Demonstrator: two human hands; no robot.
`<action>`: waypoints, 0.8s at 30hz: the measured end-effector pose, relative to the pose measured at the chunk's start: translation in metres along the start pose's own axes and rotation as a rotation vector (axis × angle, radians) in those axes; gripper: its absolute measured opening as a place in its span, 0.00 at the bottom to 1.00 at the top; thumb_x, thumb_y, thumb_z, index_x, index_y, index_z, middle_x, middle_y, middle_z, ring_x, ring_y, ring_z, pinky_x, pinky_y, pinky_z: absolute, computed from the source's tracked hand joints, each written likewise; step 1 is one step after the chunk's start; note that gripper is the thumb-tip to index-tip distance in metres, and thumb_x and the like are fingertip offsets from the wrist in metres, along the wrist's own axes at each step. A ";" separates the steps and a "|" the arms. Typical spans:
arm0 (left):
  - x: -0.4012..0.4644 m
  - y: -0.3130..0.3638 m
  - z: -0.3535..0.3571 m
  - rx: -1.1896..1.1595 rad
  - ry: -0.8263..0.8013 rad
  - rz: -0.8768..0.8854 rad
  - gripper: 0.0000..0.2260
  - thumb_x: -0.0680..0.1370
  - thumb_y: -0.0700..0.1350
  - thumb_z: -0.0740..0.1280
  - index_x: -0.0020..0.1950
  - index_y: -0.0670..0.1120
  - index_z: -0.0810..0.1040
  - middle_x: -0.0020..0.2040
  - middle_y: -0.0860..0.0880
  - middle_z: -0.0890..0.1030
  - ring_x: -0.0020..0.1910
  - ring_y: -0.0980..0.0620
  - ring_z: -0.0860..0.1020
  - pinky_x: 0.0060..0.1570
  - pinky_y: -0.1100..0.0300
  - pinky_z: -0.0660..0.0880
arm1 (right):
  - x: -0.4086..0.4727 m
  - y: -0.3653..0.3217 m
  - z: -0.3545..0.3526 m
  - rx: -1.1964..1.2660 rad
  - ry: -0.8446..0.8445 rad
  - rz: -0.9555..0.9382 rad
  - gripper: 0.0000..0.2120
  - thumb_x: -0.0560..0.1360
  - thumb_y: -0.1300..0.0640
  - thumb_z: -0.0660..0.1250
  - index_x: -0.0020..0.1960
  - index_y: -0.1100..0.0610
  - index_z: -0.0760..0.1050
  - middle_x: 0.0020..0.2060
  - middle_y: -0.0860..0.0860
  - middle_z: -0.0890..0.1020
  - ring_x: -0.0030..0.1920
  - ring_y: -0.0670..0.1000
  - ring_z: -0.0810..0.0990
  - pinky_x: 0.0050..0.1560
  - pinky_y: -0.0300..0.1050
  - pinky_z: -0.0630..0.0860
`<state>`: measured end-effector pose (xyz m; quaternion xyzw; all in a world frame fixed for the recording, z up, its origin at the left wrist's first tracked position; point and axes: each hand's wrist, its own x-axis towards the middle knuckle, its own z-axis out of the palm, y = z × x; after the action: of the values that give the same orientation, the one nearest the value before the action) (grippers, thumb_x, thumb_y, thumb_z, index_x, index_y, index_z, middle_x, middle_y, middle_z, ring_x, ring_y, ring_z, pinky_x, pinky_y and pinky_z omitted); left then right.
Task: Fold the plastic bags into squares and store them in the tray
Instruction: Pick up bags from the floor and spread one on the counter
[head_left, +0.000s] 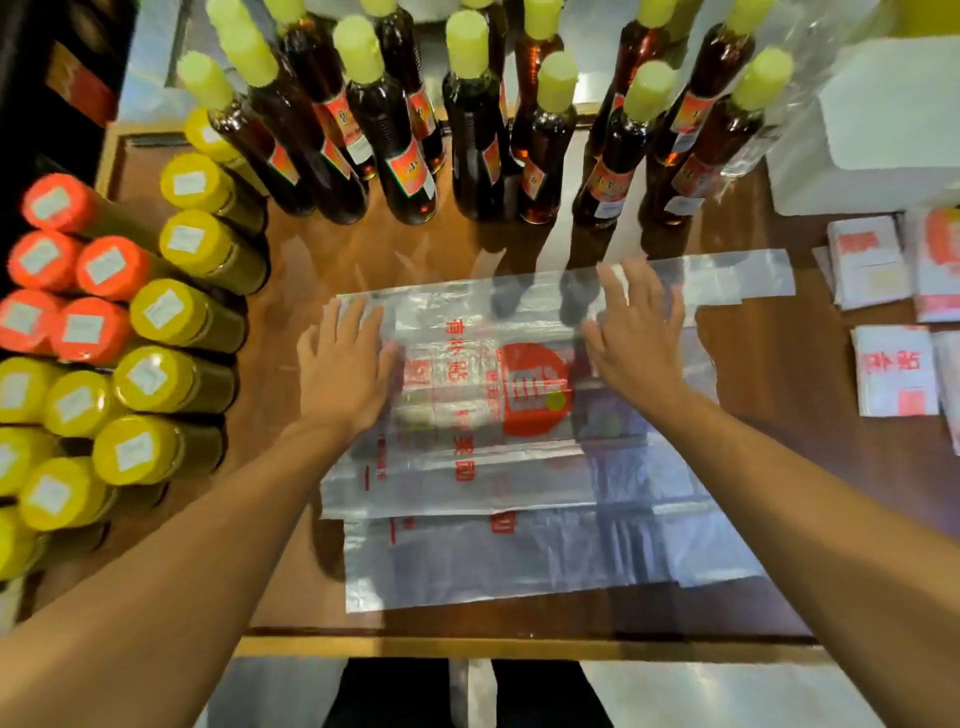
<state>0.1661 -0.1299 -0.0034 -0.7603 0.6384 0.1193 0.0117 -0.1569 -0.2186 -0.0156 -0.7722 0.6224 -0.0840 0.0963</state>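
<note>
Stacked plastic bags (519, 545) at 6 o'clock; top bag (483, 395) is pressed flat by left hand (345, 374) and right hand (636, 345), fingers spread. Air should be smoothed out before creasing.

Bright, warm overhead light puts glare on the wooden table (291, 270) and short shadows beneath the bottles (405, 156). Wide-angle bending stretches the edges, and the whole frame looks slightly soft.
</note>
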 end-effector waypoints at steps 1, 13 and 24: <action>-0.014 -0.002 -0.008 0.004 -0.017 -0.036 0.24 0.85 0.55 0.51 0.79 0.49 0.61 0.81 0.47 0.58 0.81 0.43 0.51 0.74 0.39 0.53 | -0.007 -0.013 -0.008 -0.001 -0.045 -0.019 0.28 0.79 0.49 0.62 0.77 0.54 0.61 0.78 0.58 0.61 0.78 0.59 0.56 0.75 0.68 0.51; -0.206 -0.059 -0.092 0.093 0.062 -0.257 0.31 0.79 0.56 0.66 0.80 0.50 0.63 0.80 0.46 0.63 0.79 0.39 0.58 0.70 0.37 0.62 | -0.115 -0.219 -0.061 -0.044 -0.249 -0.467 0.31 0.78 0.43 0.64 0.78 0.50 0.60 0.81 0.57 0.55 0.80 0.62 0.53 0.76 0.69 0.50; -0.397 -0.230 -0.081 -0.107 0.153 -0.664 0.32 0.81 0.57 0.62 0.82 0.50 0.56 0.82 0.46 0.55 0.81 0.40 0.51 0.75 0.38 0.56 | -0.220 -0.447 -0.048 -0.075 -0.299 -0.834 0.35 0.79 0.39 0.60 0.81 0.46 0.52 0.81 0.53 0.50 0.80 0.58 0.48 0.78 0.65 0.45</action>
<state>0.3413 0.2828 0.1218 -0.9328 0.3482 0.0847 -0.0379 0.2073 0.0871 0.1415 -0.9639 0.2395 0.0198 0.1150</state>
